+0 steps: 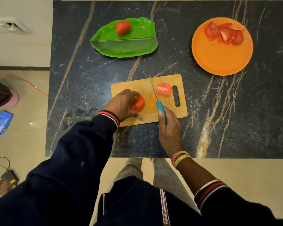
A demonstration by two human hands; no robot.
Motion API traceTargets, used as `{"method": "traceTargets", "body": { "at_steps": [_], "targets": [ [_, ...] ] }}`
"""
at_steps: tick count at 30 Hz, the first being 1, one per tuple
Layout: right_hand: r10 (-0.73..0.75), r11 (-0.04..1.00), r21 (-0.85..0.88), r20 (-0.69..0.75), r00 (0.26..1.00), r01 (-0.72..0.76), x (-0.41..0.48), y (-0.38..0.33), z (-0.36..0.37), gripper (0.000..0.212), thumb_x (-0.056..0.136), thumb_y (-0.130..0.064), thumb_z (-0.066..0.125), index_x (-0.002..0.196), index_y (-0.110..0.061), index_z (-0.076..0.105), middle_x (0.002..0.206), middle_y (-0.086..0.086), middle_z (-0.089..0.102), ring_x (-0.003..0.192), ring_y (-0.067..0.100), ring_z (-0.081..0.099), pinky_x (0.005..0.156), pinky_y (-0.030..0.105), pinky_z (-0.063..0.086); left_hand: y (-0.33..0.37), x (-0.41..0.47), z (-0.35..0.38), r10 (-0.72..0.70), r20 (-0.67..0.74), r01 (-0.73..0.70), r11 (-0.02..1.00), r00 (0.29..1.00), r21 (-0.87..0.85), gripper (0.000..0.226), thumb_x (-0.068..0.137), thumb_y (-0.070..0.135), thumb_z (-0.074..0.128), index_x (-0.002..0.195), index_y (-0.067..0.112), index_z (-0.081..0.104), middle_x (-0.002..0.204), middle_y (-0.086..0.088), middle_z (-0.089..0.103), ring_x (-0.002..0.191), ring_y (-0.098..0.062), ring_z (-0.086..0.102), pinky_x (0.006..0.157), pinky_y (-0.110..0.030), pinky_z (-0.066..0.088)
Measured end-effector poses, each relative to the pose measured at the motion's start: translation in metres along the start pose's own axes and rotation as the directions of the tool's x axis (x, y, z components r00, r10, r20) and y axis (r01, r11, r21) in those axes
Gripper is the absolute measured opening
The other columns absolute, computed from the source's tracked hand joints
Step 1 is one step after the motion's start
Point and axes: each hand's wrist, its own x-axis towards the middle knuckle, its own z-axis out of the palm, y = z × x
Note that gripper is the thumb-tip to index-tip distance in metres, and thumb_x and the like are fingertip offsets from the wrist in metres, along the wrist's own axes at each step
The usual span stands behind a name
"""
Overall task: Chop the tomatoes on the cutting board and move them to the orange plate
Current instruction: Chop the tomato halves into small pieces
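Note:
A wooden cutting board [147, 84] lies near the table's front edge. My left hand [122, 105] grips a sliced tomato half [139, 105] on the board's left part. A second tomato half [164, 89] rests cut face up by the board's handle slot. My right hand [169, 128] holds a knife [155, 93] by its blue handle, the blade pointing away between the two halves. The orange plate [219, 59] at the far right carries several tomato slices [224, 34]. One whole tomato [122, 27] sits on a green leaf-shaped plate [124, 46].
The dark marble table [235, 111] holds everything. On the floor to the left lie a blue packet [2, 122], a red cord [31, 85] and a black cable with an adapter [8, 175]. My legs stand just before the table's front edge.

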Motion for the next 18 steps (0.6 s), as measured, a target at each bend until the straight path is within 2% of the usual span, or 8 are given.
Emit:
{"method": "traceTargets", "body": {
  "at_steps": [2,5,8,10,13,15,17,18],
  "targets": [
    [-0.002,1.0,-0.008,0.007,1.0,0.002,0.0,-0.001,-0.001,0.035,0.107,-0.025,0.041,0.134,-0.008,0.055,0.106,-0.004,0.058,0.097,0.011,0.055,0.084,0.021,0.045,-0.009,0.002,-0.002,0.063,0.051,-0.061,0.997,0.997,-0.046,0.087,0.064,0.035,0.085,0.14,0.021,0.045,0.113,-0.008,0.05,0.102,-0.024,0.049,0.09,-0.035,0.044],
    [0.003,1.0,-0.015,0.014,1.0,-0.003,0.0,-0.001,-0.001,0.034,0.107,-0.024,0.043,0.134,-0.009,0.055,0.105,-0.004,0.058,0.096,0.011,0.055,0.082,0.015,0.042,-0.014,0.01,-0.006,0.116,0.084,-0.117,0.993,0.99,0.007,0.077,0.07,0.028,0.082,0.139,0.023,0.048,0.112,-0.009,0.05,0.101,-0.021,0.046,0.089,-0.032,0.04],
    [0.01,1.0,-0.013,0.014,1.0,-0.01,0.0,-0.002,0.0,0.034,0.107,-0.024,0.043,0.135,-0.009,0.055,0.106,-0.005,0.057,0.098,0.009,0.054,0.083,0.011,0.041,-0.012,0.01,-0.006,0.126,0.021,-0.126,0.992,0.992,0.011,0.068,0.071,0.032,0.081,0.133,0.019,0.056,0.108,-0.008,0.053,0.095,-0.015,0.045,0.084,-0.029,0.041],
    [0.008,1.0,-0.013,0.014,1.0,-0.008,0.0,-0.002,0.0,0.034,0.107,-0.024,0.043,0.134,-0.009,0.055,0.106,-0.006,0.056,0.097,0.008,0.054,0.083,0.01,0.04,-0.01,0.005,0.002,0.115,-0.046,-0.116,0.993,0.992,-0.011,0.066,0.069,0.035,0.082,0.129,0.017,0.059,0.106,-0.008,0.055,0.093,-0.017,0.049,0.082,-0.031,0.044],
    [0.007,1.0,-0.004,0.013,1.0,-0.007,0.0,-0.002,-0.002,0.034,0.107,-0.024,0.043,0.134,-0.009,0.055,0.105,-0.004,0.058,0.095,0.007,0.054,0.081,0.01,0.04,-0.01,0.0,0.009,0.1,-0.107,-0.106,0.993,0.989,-0.045,0.066,0.066,0.03,0.085,0.125,0.012,0.062,0.105,-0.01,0.058,0.092,-0.024,0.055,0.083,-0.04,0.051],
    [0.024,1.0,0.021,-0.003,1.0,-0.024,0.001,-0.002,-0.003,0.035,0.107,-0.024,0.043,0.134,-0.007,0.055,0.107,-0.002,0.059,0.096,0.007,0.054,0.083,0.009,0.04,-0.01,0.0,0.006,0.098,-0.101,-0.106,0.992,0.99,-0.072,0.066,0.067,0.023,0.085,0.127,0.012,0.06,0.103,-0.01,0.058,0.09,-0.021,0.053,0.083,-0.038,0.05],
    [0.036,0.999,0.019,-0.043,0.998,-0.035,0.004,-0.003,-0.004,0.036,0.107,-0.026,0.042,0.133,-0.006,0.056,0.111,-0.001,0.061,0.099,0.008,0.055,0.088,0.017,0.045,-0.01,0.001,0.0,0.13,-0.052,-0.133,0.988,0.99,-0.072,0.07,0.071,0.018,0.082,0.135,0.016,0.054,0.098,-0.008,0.055,0.086,-0.018,0.05,0.081,-0.034,0.047],
    [0.038,0.999,-0.006,-0.068,0.997,-0.038,0.006,-0.003,-0.005,0.037,0.107,-0.028,0.041,0.132,-0.006,0.057,0.111,-0.001,0.062,0.1,0.009,0.055,0.091,0.026,0.048,-0.009,0.003,-0.003,0.154,-0.008,-0.154,0.986,0.988,-0.057,0.072,0.074,0.017,0.08,0.139,0.021,0.049,0.097,-0.008,0.053,0.085,-0.018,0.048,0.08,-0.032,0.045]
  ]
}}
